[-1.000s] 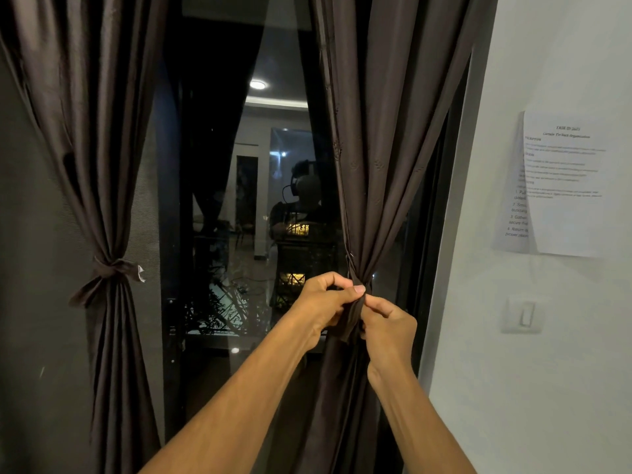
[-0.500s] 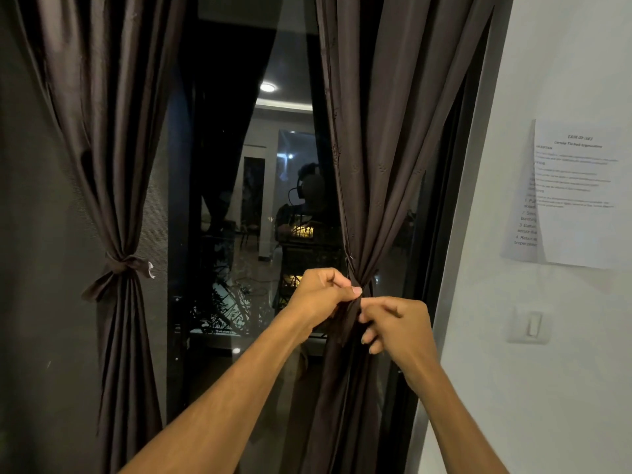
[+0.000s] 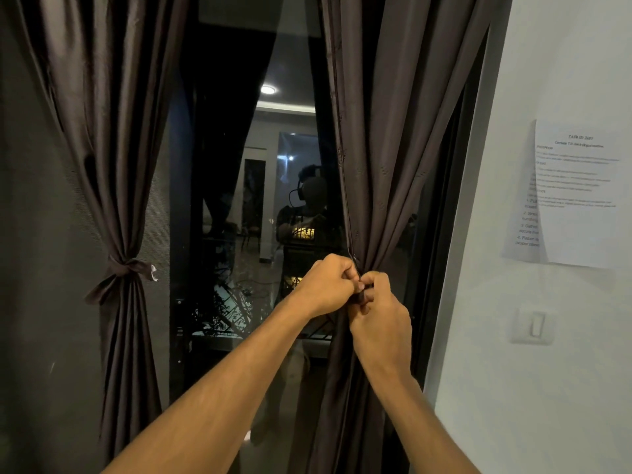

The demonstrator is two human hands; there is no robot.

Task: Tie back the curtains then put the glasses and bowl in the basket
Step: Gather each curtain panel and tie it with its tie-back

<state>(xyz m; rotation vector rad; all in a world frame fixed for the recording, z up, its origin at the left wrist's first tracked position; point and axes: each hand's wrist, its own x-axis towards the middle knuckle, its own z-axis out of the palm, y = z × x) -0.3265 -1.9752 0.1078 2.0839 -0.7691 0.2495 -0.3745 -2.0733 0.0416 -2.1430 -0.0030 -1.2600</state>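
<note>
L hand (image 3: 325, 285) & R hand (image 3: 379, 316) pinch dark tie (image 3: 360, 296) at right curtain (image 3: 393, 148); tie mostly hidden in grip.

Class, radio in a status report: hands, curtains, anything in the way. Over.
Left hand, right hand both pinching right curtain at its gather. Left curtain tied back; right knot hidden behind hands. Nothing in the way.

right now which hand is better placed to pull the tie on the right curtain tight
Right, probably. The right hand sits straight in front of the gathered right curtain, fingers curled on the tie; the left hand reaches across, pinching it, better as anchor.
</note>
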